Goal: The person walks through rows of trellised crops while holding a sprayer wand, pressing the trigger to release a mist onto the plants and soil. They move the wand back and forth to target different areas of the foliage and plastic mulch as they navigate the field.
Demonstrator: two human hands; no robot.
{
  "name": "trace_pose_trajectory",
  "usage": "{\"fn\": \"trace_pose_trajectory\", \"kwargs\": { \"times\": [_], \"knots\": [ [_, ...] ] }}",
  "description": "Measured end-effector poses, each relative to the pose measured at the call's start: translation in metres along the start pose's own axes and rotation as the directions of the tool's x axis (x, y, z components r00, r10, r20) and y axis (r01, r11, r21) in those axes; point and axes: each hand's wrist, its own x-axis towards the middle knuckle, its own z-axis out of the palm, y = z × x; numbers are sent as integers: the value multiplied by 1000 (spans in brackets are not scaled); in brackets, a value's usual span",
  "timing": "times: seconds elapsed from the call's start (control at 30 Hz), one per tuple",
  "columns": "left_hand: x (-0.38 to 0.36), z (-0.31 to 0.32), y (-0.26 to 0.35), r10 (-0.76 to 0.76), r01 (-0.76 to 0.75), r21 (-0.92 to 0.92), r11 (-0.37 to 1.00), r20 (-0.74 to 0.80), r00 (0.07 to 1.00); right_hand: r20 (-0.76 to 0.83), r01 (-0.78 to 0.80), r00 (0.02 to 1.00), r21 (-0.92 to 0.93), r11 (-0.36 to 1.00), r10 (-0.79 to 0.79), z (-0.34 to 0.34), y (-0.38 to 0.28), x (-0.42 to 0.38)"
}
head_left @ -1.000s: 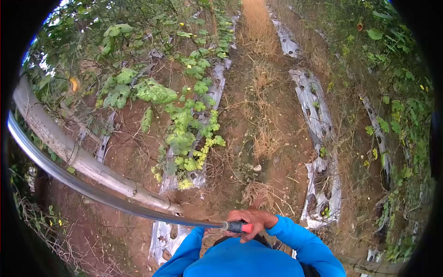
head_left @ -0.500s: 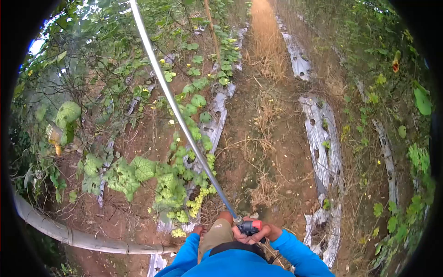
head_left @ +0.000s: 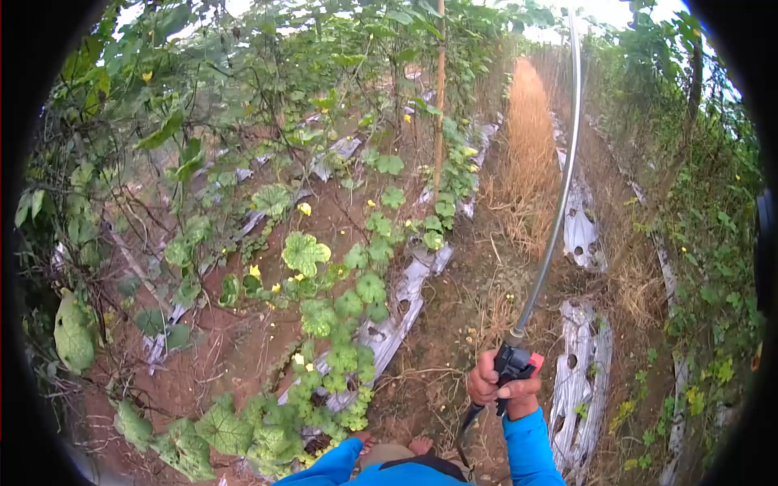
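Observation:
My right hand (head_left: 506,387) is wrapped round the black handle (head_left: 514,362) of a long sprayer wand (head_left: 556,212); a red part sticks out on the handle's right side. The wand's silver tube rises, slightly bowed, past the top edge, so its tip is out of view. From the bottom of the grip a dark hose (head_left: 470,416) runs down toward my waist. My left hand (head_left: 365,442) hangs low by my left side, mostly hidden beyond the blue sleeve, and its fingers are too small to make out. Leafy vines (head_left: 348,306) grow near it.
Torn silver plastic mulch (head_left: 573,364) with holes lies right of the soil path, and another strip (head_left: 399,312) lies left. Dry straw (head_left: 524,138) covers the path ahead. A wooden stake (head_left: 440,105) stands among vines. Dense foliage (head_left: 717,227) lines the right.
My right hand has risen forward and right from my waist with the wand. The tube has swung from upper left to upper right. My view has tilted up and moved.

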Motion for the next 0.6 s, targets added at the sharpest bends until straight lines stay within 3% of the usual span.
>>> {"fn": "trace_pose_trajectory", "kwargs": {
  "times": [0.07,0.17,0.2,0.33,0.4,0.43,0.5,0.53,0.6],
  "knots": [
    [5,13,92,125,-117,-58,991,180,976,-13,-1,1000,-57,998,0,-17,-54,39],
    [5,37,206,209,-193,-99,976,189,960,79,-16,997,-83,996,22,-38,-134,102],
    [6,44,238,200,-199,-14,980,125,972,121,-29,992,-94,995,41,-44,-158,121],
    [51,58,306,216,-200,-133,971,113,970,274,-106,951,-157,982,146,-85,-241,199],
    [39,74,321,327,-328,-102,939,-28,945,332,-151,922,-170,974,201,-108,-278,233],
    [38,78,316,304,-307,-128,943,-44,952,353,-179,908,-161,970,226,-118,-296,248],
    [52,84,339,151,-149,36,988,-74,986,459,-211,839,-219,953,291,-143,-340,281],
    [58,85,316,112,-113,-1,994,-85,990,449,-250,831,-226,941,329,-149,-360,288],
    [76,86,317,-36,87,-255,963,201,979,471,-279,793,-281,918,386,-150,-411,309]
  ]
}}
